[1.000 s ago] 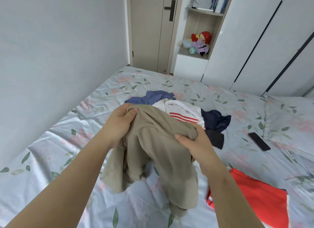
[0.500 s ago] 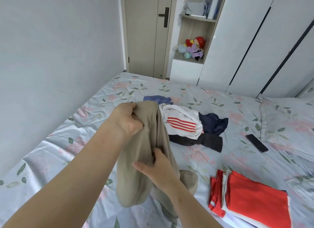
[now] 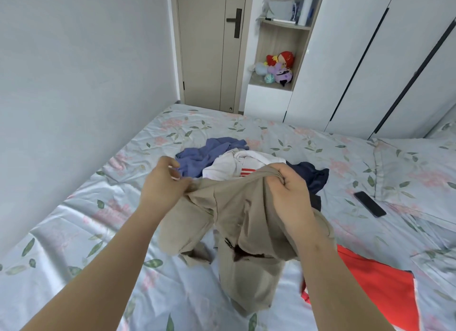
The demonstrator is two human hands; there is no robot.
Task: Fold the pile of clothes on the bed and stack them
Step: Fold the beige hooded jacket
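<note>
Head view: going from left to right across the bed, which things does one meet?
Left hand, blue garment, white garment with red stripes, navy garment, phone, pillow. The beige garment, which both hands grip, and the right hand overlap these, so I leave them out.

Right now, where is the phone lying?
In the head view the phone lies flat on the bed at the right, beside the pillow and beyond the folded red clothes.
</note>
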